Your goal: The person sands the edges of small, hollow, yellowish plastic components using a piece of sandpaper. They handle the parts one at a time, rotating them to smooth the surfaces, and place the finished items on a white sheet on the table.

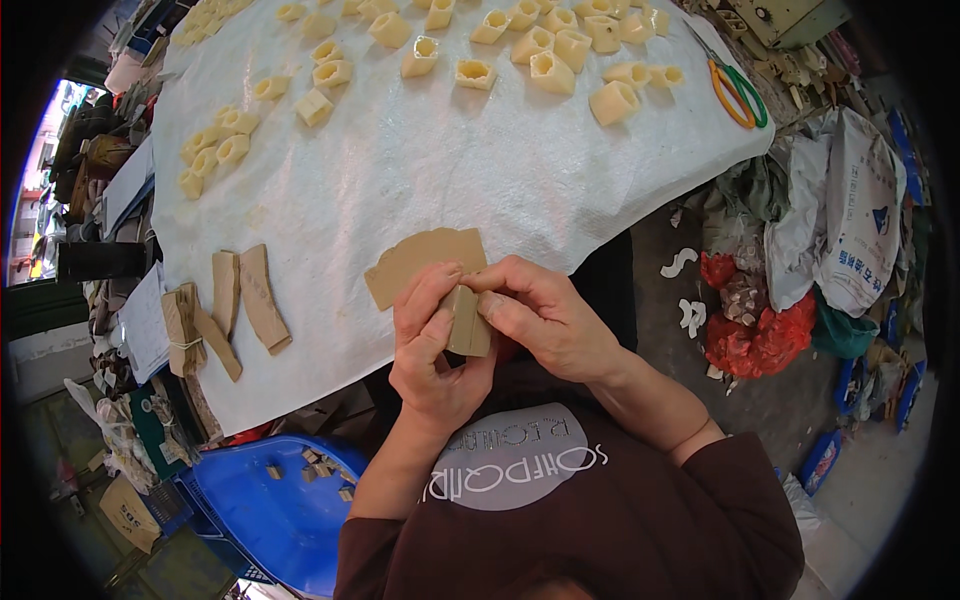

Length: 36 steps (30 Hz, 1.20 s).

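Observation:
Close to my body, just past the near edge of the white-covered table (330, 190), I hold a small olive-tan block (468, 325) in both hands. My left hand (430, 350) is closed round it, thumb on one side and fingers curled behind. The thumb and fingertips of my right hand (545, 315) pinch its upper right edge. Just beyond the hands, a flat tan sheet (425, 258) with one curved edge lies on the white cover, partly hidden by my fingers. The block's underside is covered by my left hand.
Tan strips (262, 300) and a tied bundle (182, 328) lie at the left. Many hollow pale-yellow pieces (475, 73) spread across the far side, near scissors (733, 92) with orange and green handles. A blue tub (265, 510) holds small blocks; red bags (765, 340) sit at right.

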Available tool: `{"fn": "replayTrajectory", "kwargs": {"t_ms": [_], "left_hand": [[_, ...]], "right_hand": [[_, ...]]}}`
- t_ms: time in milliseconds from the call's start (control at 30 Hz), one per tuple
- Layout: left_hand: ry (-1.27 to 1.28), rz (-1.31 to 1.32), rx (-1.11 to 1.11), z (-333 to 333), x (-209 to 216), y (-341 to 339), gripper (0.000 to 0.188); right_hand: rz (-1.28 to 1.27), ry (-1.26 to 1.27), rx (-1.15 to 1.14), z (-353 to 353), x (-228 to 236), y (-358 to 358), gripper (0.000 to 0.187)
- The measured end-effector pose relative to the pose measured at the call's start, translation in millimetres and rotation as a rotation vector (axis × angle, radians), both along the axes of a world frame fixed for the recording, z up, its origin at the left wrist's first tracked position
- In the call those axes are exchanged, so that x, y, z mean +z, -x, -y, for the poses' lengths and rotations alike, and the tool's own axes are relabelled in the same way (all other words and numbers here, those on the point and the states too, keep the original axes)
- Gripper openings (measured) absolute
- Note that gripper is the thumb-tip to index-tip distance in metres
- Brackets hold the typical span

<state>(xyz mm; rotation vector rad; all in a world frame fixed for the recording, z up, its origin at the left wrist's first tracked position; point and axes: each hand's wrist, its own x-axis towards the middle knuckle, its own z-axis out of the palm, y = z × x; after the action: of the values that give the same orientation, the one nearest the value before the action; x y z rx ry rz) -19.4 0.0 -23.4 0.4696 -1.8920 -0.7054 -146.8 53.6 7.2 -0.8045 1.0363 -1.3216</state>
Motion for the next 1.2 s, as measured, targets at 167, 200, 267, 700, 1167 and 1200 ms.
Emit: {"fn": "replayTrajectory", "kwargs": {"t_ms": [167,200,267,700,1167,1200], "left_hand": [[-0.027,-0.007,0.002,-2.0,1.6,-1.0,0.06],[-0.025,-0.005,0.002,-2.6,1.3,-1.5,0.06],[-0.021,0.001,0.004,-3.6,-0.6,-2.2,0.06],[0.045,0.025,0.081,-0.5,-6.5,-1.4,0.054],[-0.287,-0.095,0.049,-2.0,-6.9,-2.8,0.044],[-0.353,-0.137,0.042,-2.7,-5.2,-2.1,0.045]], "right_hand": [[0.147,-0.031,0.023,0.6,-2.3,0.0,0.019],[0.128,-0.043,0.027,-0.2,-2.7,0.5,0.02],[0.081,-0.036,0.032,-0.8,-3.6,0.4,0.021],[0.021,-0.04,0.026,-5.0,-1.0,-10.2,0.032],[0.042,-0.003,0.024,-10.0,-4.4,-25.8,0.061],[0.041,-0.029,0.049,-9.6,-3.0,-20.3,0.061]]}}
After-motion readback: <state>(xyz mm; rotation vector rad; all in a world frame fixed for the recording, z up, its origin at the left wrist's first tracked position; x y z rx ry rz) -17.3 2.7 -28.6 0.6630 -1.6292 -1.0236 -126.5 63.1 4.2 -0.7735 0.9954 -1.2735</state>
